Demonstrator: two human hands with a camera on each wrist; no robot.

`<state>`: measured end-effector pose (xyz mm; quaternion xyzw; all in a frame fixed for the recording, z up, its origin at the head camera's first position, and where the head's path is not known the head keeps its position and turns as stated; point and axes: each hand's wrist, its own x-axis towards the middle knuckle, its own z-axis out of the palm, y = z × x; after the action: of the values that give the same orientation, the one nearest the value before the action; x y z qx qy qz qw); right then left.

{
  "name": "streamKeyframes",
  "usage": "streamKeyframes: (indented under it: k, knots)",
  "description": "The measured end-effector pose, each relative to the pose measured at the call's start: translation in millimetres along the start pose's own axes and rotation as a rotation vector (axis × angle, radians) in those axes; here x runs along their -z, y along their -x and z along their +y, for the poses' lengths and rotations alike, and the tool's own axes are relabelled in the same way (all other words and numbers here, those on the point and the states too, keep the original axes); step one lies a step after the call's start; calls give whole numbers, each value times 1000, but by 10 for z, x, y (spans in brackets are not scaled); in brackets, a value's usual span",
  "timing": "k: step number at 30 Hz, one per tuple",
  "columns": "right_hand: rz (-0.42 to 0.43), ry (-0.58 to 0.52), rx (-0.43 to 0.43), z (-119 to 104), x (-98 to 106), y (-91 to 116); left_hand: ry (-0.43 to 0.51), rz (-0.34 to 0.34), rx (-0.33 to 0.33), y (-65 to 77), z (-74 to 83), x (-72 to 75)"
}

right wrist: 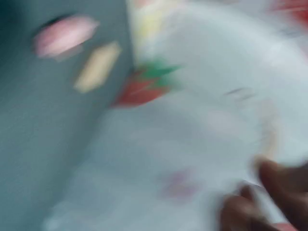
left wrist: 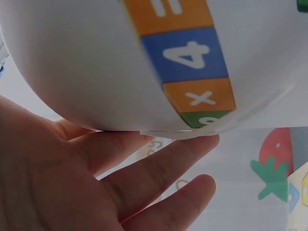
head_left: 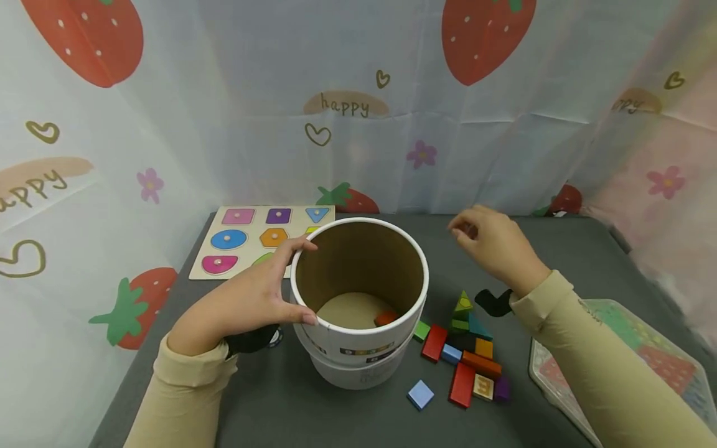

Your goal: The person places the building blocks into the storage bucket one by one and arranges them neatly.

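A white cylindrical tub (head_left: pixel 358 358) with printed number strips stands on the table, its mouth facing up. My left hand (head_left: pixel 252 298) holds its left rim, fingertips over the edge and thumb at the near side. In the left wrist view, the fingers (left wrist: pixel 159 173) lie along the tub's wall. Inside on the bottom is an orange-red block (head_left: pixel 385 318). My right hand (head_left: pixel 495 242) is raised over the table right of the tub, fingers loosely bent, with nothing visible in them. Below it lie wooden blocks, including a red block (head_left: pixel 462 384) and a green triangular block (head_left: pixel 463 303).
A shape puzzle board (head_left: pixel 204 269) lies behind the tub at the left. A light blue square block (head_left: pixel 421 394) sits apart near the front. Under my right forearm is a clear plastic case (head_left: pixel 622 317). A strawberry-print curtain (head_left: pixel 269 155) hangs behind the grey table (head_left: pixel 269 404).
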<state>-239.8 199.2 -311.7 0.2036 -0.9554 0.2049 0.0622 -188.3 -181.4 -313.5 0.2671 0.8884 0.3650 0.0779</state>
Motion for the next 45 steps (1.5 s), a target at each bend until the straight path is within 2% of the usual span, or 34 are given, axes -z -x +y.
streamKeyframes:
  k: [2,4,5,6,8,10,12,15,17,20,22,23,25,28,30,33,36,38,40,43,45]
  knots:
    - [-213,55,-81,249,-175,33,-10,3,-6,-7,-5,16]
    - [-423,91,-104,436,-366,68,-27,8,-8,-6,-9,31]
    - [-499,90,-111,507,-457,84,-34,8,-10,-5,-11,35]
    - [-552,74,-125,556,-536,96,-41,8,-10,-3,-12,40]
    - [-584,40,-136,627,-656,110,-41,8,-17,-1,-11,43]
    - [-562,18,-129,671,-712,125,-25,6,-21,-2,-8,36]
    - [-501,3,-101,687,-698,147,-5,2,-25,-8,-5,20]
    - [-327,-17,-68,594,-530,195,26,-7,-22,-20,3,-16]
    - [-161,-39,-39,424,-342,207,48,-15,-18,-20,4,-36]
    - [110,-83,39,29,5,217,64,-21,-18,-19,9,-48]
    - [238,-127,146,-258,203,210,63,-18,-16,-21,13,-46]
    - [274,-141,211,-403,275,206,59,-15,-15,-21,13,-42]
    - [277,-157,342,-660,347,189,52,-11,-11,-21,12,-33]
    - [167,-109,478,-954,301,139,34,-8,-12,-19,3,-21]
    - [75,-61,522,-1072,209,86,28,-7,-15,-20,-7,-17]
    - [-32,-17,543,-1146,61,3,32,-7,-21,-26,-22,-16]
    - [-72,-29,555,-1130,-40,-38,37,-11,-24,-31,-30,-26]
    - [-32,-40,561,-1089,-56,-27,34,-14,-28,-29,-34,-30]
    - [70,-47,543,-1024,-36,5,31,-12,-30,-25,-34,-30]
    - [251,-36,410,-863,26,80,20,-10,-35,-25,-37,-18]
    - [283,-23,263,-694,26,130,18,-7,-30,-24,-36,-7]
